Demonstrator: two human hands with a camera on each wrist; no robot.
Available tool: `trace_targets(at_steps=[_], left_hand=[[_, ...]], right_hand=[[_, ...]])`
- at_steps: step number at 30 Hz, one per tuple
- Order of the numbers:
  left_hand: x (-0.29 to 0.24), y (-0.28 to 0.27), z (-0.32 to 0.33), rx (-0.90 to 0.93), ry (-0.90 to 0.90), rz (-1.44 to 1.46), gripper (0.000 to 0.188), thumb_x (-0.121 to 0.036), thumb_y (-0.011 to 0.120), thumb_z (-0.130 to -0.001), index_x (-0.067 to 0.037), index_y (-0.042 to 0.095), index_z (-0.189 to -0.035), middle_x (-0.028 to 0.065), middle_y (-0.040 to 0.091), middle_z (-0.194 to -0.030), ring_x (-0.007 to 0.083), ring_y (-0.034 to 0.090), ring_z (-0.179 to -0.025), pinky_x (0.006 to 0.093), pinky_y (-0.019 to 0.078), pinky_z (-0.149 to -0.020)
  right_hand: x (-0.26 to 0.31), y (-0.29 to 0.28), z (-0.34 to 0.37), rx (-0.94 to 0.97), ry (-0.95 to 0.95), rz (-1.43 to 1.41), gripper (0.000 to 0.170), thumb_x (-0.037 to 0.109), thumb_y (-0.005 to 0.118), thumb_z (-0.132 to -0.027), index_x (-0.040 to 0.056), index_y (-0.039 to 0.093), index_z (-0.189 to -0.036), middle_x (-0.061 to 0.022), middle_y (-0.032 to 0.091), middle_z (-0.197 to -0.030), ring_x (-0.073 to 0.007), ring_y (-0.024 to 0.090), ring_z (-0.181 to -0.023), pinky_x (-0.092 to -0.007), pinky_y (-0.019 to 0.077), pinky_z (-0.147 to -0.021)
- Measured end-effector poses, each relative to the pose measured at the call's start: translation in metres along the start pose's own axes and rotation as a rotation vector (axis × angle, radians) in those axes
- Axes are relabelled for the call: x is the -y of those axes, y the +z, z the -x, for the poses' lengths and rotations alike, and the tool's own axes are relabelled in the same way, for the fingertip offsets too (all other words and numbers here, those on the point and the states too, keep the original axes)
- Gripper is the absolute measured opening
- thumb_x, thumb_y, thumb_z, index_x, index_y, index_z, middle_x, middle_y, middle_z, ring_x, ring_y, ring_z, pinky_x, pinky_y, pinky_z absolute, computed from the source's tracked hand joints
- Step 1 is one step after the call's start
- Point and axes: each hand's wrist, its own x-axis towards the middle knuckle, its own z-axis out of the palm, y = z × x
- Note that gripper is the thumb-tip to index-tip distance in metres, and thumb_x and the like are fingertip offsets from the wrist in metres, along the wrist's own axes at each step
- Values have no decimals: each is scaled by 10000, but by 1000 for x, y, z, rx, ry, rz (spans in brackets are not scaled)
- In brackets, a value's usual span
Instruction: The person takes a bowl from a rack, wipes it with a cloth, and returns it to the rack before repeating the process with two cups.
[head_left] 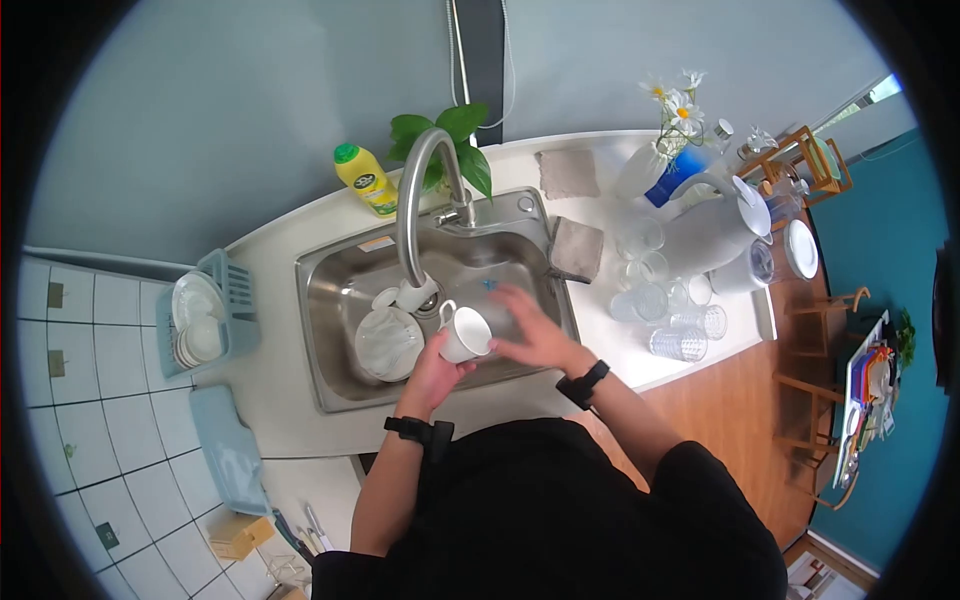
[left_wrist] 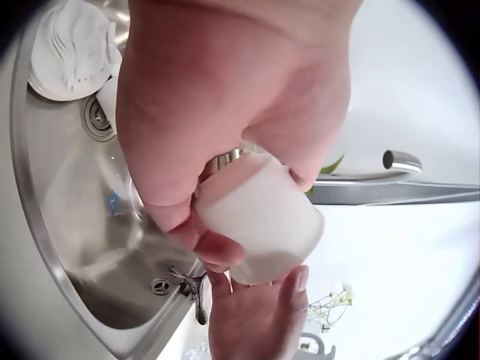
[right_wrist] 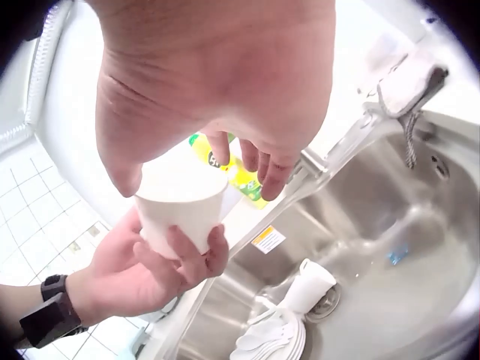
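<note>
Over the near side of the sink, my left hand (head_left: pixel 432 376) holds a white mug (head_left: pixel 467 337), its fingers curled round the body in the right wrist view. The mug's handle points toward the faucet. My right hand (head_left: pixel 540 338) is just right of the mug, fingers loosely spread, with the thumb (right_wrist: pixel 126 178) right at the rim. In the sink below, a second white mug (right_wrist: pixel 309 289) lies tipped beside the drain. Next to it is a stack of white plates (right_wrist: pixel 298 346) with white spoons (right_wrist: pixel 262 334) lying on top.
The steel faucet (head_left: pixel 410 215) arches over the sink (head_left: pixel 310 350). Behind stands a yellow detergent bottle (head_left: pixel 367 182). Grey cloths (head_left: pixel 577 250) lie right of the sink, near several glasses (head_left: pixel 680 343) and a pitcher (head_left: pixel 712 235). A blue dish rack (head_left: pixel 238 290) stands at left.
</note>
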Motion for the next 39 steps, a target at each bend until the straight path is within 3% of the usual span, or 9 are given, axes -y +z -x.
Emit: trace_targets(at_steps=[3,5,8,13,18,21,25,35,39], left_hand=[[-7,12,4,-17,99,78,457,-336,464,-1028,-74,398,-1396,130,524,-1347,281,551,-1221,421,506,-960],[-5,20,5,-70,151,47,453,-276,500,-1017,-75,379,-1406,131,500,-1374,292,529,-1252,436,503,-978],[-5,25,1,-79,159,115,480,-189,541,-997,-73,347,-1420,137,458,-1414,316,489,-1297,477,482,-1025],[-3,31,8,-69,159,112,500,-170,554,-991,-42,348,-1428,130,499,-1363,295,528,-1251,462,498,-1004],[1,31,11,-87,161,78,474,-205,537,-1006,-51,345,-1412,130,482,-1393,307,512,-1272,466,494,-1010],[7,33,12,-108,162,46,475,-255,543,-1013,-59,362,-1406,119,521,-1345,286,549,-1227,441,509,-977],[19,29,4,-147,146,-36,451,-387,491,-1033,-71,440,-1352,93,604,-1222,236,628,-1093,374,546,-838],[16,25,0,-183,161,-258,465,-418,477,-1032,-63,474,-1333,91,617,-1145,190,630,-984,357,550,-739],[8,24,5,-165,199,-215,470,-392,487,-1033,-73,427,-1372,114,586,-1206,216,625,-1038,393,554,-801]], right_hand=[[-40,-26,-12,-198,5,442,833,283,774,-759,35,372,-1445,-228,335,-1511,-400,312,-1416,-495,283,-1156],[-58,-38,-20,-179,276,898,905,256,788,-720,60,336,-1479,-200,275,-1560,-383,263,-1451,-504,250,-1169],[-94,-45,-21,-126,476,968,981,239,798,-689,71,289,-1511,-190,240,-1581,-389,227,-1465,-516,225,-1173],[-111,-51,-14,-197,324,935,647,111,672,-780,71,472,-1394,-139,425,-1493,-321,375,-1397,-452,326,-1126],[-71,-50,-6,-346,436,176,391,-11,541,-842,14,581,-1230,-185,653,-1184,-356,625,-1078,-412,496,-923],[-32,-18,2,-434,243,-155,344,31,549,-905,9,581,-1246,-235,670,-1082,-354,662,-998,-369,504,-884],[26,10,12,72,118,-336,390,50,516,-876,-36,567,-1253,-268,625,-1174,-387,616,-1093,-414,480,-941],[11,33,29,252,44,-76,502,110,501,-858,0,509,-1348,-231,577,-1314,-368,491,-1297,-507,229,-1173],[16,35,24,249,-74,-31,538,104,509,-843,13,482,-1372,-207,524,-1393,-339,437,-1357,-523,249,-1159]])
